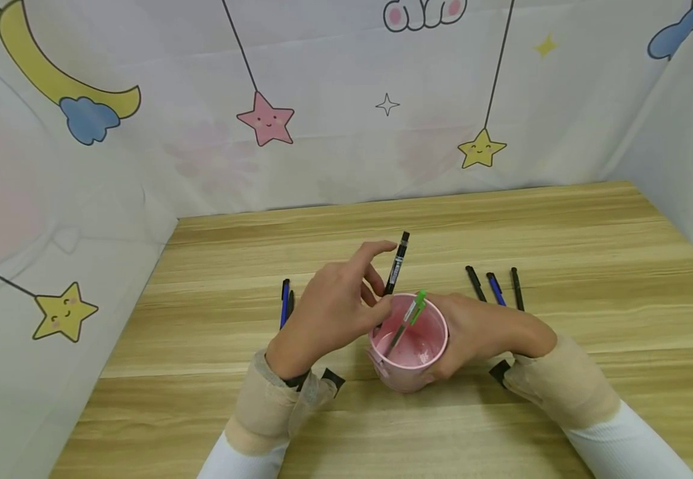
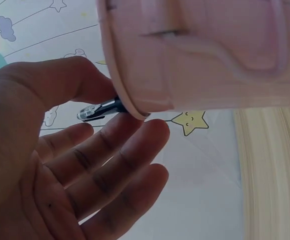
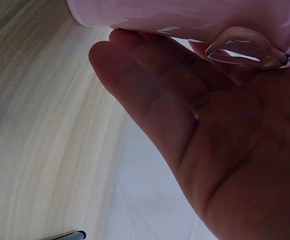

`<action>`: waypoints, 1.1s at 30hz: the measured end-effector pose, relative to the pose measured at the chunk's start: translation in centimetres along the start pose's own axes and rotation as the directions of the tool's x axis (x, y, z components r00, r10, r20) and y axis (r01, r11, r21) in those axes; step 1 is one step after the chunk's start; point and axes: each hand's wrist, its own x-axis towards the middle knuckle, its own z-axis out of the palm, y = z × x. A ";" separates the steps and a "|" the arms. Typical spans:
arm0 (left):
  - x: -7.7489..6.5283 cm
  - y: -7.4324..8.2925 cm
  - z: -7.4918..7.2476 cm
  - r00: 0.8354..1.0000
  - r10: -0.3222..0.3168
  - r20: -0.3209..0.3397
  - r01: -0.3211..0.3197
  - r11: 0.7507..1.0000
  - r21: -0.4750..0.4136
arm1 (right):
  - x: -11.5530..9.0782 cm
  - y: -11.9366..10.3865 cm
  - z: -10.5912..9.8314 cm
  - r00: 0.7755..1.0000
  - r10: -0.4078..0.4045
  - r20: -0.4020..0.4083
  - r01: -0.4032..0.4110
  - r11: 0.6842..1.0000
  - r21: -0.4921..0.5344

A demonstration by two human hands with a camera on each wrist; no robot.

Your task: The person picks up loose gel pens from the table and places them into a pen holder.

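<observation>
"As the eye moves in from the left, what comes first?"

"A patterned cloth (image 1: 112, 179), hung behind and beside a wood-grain table (image 1: 226, 229), with a yellow moon (image 1: 16, 46) printed high on it. On the tabletop lie a blue pen (image 1: 284, 301) and, close beside it, a dark pen (image 1: 290, 305), both partly hidden behind the left hand (image 1: 334, 299)."

"And what does that hand have hold of?"

"Partly closed, it pinches a black pen (image 1: 395, 266) between thumb and fingers at the left rim of a pink cup (image 1: 407, 380), the index finger arched toward the pen's upper end. The pen tilts, most of it above the rim, its lower end inside."

"Where is the cup?"

"Between the hands, mouth upward, over the near part of the table; whether its base touches the wood is hard to tell. A green-topped pen (image 1: 407, 318) leans inside it."

"Who steadies it?"

"The person's right hand (image 1: 472, 329), curved around the cup's right side, thumb in front and fingers behind. A beige wrap (image 1: 574, 392) circles the wrist above a white sleeve (image 1: 628, 439)."

"Anything beyond?"

"Three more pens (image 1: 495, 289), side by side on the table past the right hand: the outer two black, the middle one blue."
</observation>
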 end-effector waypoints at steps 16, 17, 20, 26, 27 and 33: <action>-0.3 -0.2 0.3 0.999 -0.011 0.048 0.006 0.994 0.106 | -0.2 -1.8 -0.1 0.999 0.046 0.005 -0.046 0.999 0.015; -0.3 -0.2 0.2 0.999 -0.011 0.048 0.006 0.994 0.107 | -0.2 -2.2 -0.2 0.999 0.053 0.004 -0.053 0.998 0.029; -0.3 -0.2 0.2 0.999 -0.005 0.054 -0.001 0.994 0.114 | -0.2 -3.1 -0.3 0.997 0.071 0.001 -0.071 0.997 0.036; -0.4 -0.3 0.0 0.998 -0.003 0.064 -0.004 0.993 0.116 | -0.2 -3.6 -0.3 0.997 0.079 0.000 -0.078 0.996 0.034; -0.4 -0.3 0.0 0.998 -0.007 0.066 0.000 0.993 0.117 | -0.2 -3.6 -0.4 0.997 0.077 0.000 -0.077 0.996 0.035; -0.4 -0.4 -0.3 0.996 -0.039 0.081 0.028 0.990 0.137 | -0.2 -3.6 -0.3 0.997 0.077 -0.002 -0.076 0.996 0.040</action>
